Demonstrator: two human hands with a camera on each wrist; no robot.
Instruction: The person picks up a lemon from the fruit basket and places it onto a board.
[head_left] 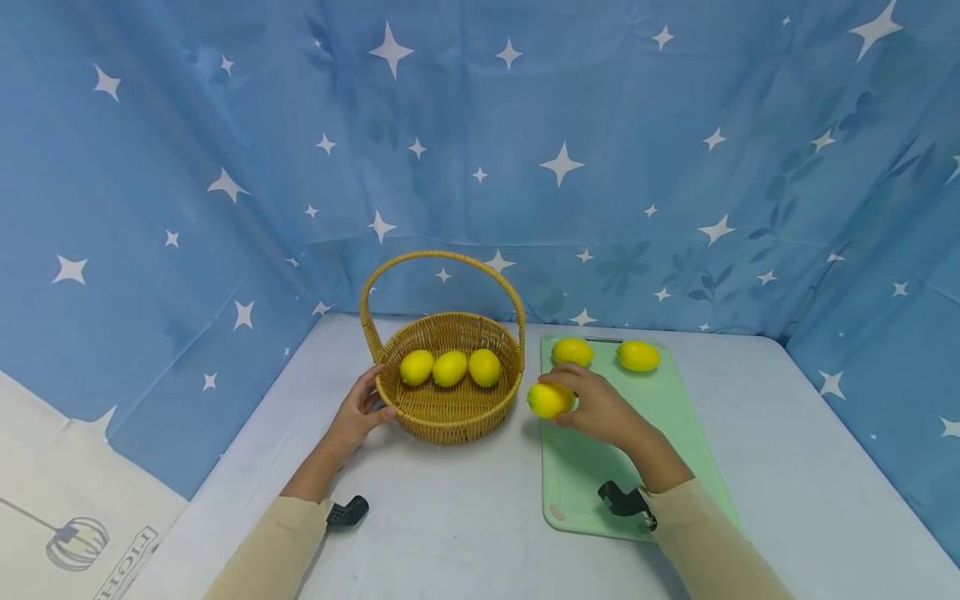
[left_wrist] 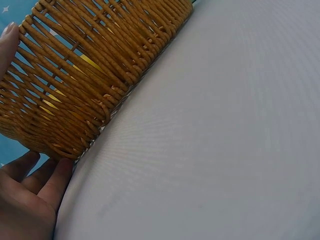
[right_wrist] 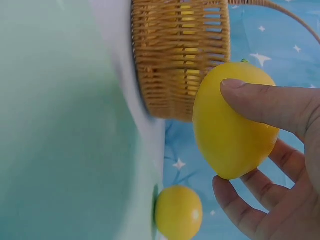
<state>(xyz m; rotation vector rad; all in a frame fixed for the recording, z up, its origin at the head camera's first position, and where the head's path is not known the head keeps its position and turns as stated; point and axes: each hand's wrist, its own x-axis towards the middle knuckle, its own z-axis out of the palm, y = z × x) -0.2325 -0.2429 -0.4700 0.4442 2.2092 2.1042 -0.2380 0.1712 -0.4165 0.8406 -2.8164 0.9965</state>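
A wicker basket [head_left: 451,421] with a tall arched handle stands on the table, three lemons [head_left: 450,368] lying in a row inside. At its left side my left hand [head_left: 358,414] holds the basket, thumb near the front rim and fingers round the side. The left wrist view shows those fingers [left_wrist: 56,182] low against the woven wall. My right hand [head_left: 596,406] pinches another lemon [right_wrist: 232,132] between thumb and fingers, raised above the left edge of a green cutting board [head_left: 622,467], just right of the basket.
Two more lemons, one on the left [head_left: 572,351] and one on the right [head_left: 639,356], lie at the board's far end. A blue star-patterned curtain [head_left: 480,167] hangs behind the white table [head_left: 450,525]. The basket's handle [head_left: 442,254] arches high over its opening.
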